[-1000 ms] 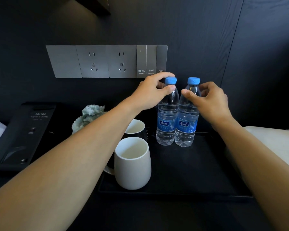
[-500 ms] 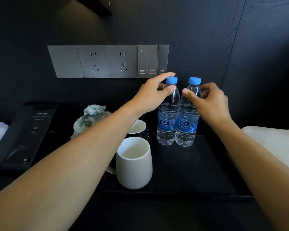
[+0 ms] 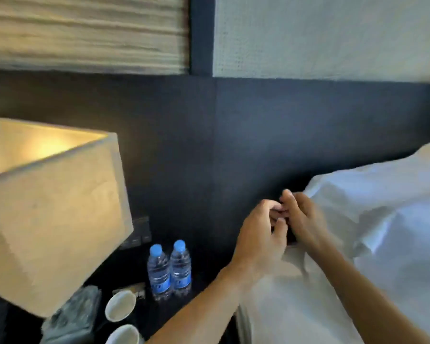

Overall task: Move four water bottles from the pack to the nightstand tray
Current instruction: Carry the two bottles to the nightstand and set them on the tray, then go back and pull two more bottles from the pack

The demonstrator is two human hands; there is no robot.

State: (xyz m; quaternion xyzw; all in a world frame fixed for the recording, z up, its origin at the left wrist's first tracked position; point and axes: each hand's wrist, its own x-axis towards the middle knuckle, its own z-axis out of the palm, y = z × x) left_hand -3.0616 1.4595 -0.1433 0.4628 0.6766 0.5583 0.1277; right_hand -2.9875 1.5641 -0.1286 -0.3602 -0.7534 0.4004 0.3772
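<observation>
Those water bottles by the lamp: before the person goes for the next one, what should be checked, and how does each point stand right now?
1. Two water bottles stand upright, side by side: ok.
2. All four bottles delivered: not ok, only two show.
3. Both hands free: the left hand and right hand meet over the white bedding, fingers curled together; whether they hold anything, cannot tell.
4. The pack of bottles located: cannot tell, it is not in view.
5. Room beside the bottles for two more: cannot tell, the surface is dark and blurred.
6. The two white cups clear of the bottles: ok, they sit apart.
</observation>
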